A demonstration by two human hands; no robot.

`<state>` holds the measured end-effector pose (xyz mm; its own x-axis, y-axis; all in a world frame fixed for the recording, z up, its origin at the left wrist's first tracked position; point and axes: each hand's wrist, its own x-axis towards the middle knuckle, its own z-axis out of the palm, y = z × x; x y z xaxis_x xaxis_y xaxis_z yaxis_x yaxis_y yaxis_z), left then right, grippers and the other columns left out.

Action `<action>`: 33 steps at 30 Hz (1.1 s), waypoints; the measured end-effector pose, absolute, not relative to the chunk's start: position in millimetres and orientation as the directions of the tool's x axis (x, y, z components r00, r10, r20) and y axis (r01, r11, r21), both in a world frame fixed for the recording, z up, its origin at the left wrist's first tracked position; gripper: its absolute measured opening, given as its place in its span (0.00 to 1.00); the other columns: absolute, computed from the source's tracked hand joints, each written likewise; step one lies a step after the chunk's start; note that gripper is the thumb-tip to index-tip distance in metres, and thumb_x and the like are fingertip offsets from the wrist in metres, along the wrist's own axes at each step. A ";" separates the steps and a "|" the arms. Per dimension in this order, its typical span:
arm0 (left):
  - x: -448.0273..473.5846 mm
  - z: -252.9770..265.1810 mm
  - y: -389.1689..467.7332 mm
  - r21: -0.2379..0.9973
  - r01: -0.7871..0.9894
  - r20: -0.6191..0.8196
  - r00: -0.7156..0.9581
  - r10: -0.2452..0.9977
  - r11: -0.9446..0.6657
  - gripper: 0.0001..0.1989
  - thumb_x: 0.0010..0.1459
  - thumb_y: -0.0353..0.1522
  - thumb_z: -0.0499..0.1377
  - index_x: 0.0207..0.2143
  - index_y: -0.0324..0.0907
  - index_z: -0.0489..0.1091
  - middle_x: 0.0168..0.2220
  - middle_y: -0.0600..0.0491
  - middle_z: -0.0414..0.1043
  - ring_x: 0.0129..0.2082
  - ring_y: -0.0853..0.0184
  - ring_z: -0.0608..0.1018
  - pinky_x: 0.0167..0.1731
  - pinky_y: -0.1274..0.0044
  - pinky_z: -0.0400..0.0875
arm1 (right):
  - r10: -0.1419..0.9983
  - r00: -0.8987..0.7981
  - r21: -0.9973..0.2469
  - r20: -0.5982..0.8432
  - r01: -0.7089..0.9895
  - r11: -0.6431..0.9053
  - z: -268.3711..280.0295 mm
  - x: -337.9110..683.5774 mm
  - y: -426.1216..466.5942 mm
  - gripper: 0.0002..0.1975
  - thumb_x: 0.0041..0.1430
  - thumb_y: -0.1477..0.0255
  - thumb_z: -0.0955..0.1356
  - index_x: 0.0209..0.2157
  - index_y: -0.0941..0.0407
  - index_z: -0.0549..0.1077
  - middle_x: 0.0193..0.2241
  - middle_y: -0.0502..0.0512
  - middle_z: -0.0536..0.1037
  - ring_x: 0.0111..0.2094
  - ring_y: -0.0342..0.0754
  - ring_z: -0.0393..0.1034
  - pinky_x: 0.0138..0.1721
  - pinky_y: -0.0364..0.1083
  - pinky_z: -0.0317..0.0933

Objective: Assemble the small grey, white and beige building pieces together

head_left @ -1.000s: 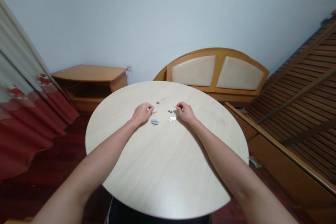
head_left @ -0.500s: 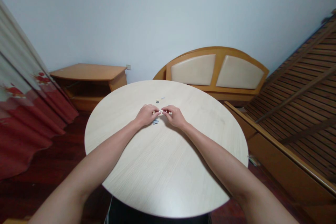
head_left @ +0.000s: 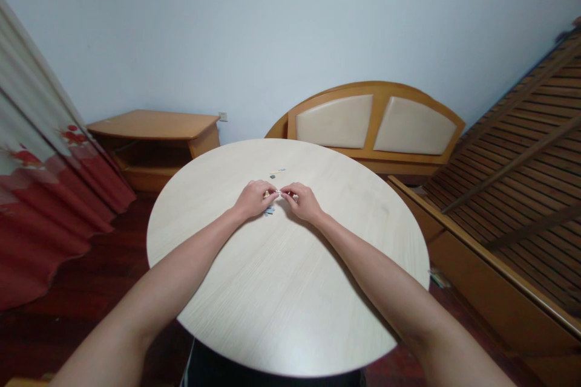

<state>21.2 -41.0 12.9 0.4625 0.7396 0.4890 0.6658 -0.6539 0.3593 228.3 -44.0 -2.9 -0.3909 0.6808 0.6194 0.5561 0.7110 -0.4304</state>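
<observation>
Above the middle of the pale table [head_left: 276,290], my left hand [head_left: 255,198] and my right hand [head_left: 303,201] meet fingertip to fingertip. Both are closed in a pinch on a small white piece [head_left: 279,192], too small for me to tell its kind. Under the left hand's fingers lie several small grey-blue pieces [head_left: 269,210], partly hidden by that hand. Just beyond my fingertips are a small dark piece [head_left: 272,176] and a thin, light-coloured strip [head_left: 278,170], both flat on the tabletop.
Behind the table, a wooden headboard [head_left: 379,154] with two cream panels leans at the wall. A low wooden cabinet [head_left: 154,124] stands at the back left, beside a red and white curtain [head_left: 54,193]. Wooden slats [head_left: 521,151] and a long board rise on the right.
Hardly anything differs. Both hands stay in place, pinching the small white piece, with only a slight shift of the fingers and of the view.
</observation>
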 end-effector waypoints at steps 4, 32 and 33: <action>21.5 13.2 -41.5 0.359 0.672 0.483 0.459 0.746 -0.647 0.11 0.65 0.37 0.58 0.37 0.42 0.78 0.37 0.49 0.80 0.38 0.62 0.78 0.45 0.69 0.68 | 0.680 -0.393 -0.428 0.619 0.557 0.711 -2.8 228.6 -44.0 0.07 0.65 0.73 0.67 0.38 0.55 0.79 0.34 0.56 0.81 0.35 0.48 0.72 0.42 0.47 0.64; 21.1 14.1 -41.9 0.353 0.689 0.478 0.449 0.755 -0.633 0.14 0.68 0.35 0.53 0.40 0.41 0.79 0.40 0.47 0.81 0.42 0.60 0.78 0.49 0.68 0.68 | 0.774 -0.295 -0.567 0.561 0.544 0.618 1.0 246.5 -31.3 0.08 0.62 0.71 0.67 0.36 0.56 0.80 0.35 0.56 0.82 0.34 0.48 0.73 0.42 0.47 0.66; 20.9 14.3 -41.9 0.358 0.693 0.481 0.438 0.760 -0.626 0.15 0.67 0.34 0.53 0.41 0.40 0.79 0.41 0.47 0.81 0.42 0.60 0.79 0.49 0.68 0.69 | 0.802 -0.272 -0.598 0.531 0.551 0.582 0.6 253.8 -27.1 0.08 0.61 0.71 0.68 0.36 0.56 0.80 0.34 0.56 0.82 0.34 0.47 0.73 0.41 0.46 0.66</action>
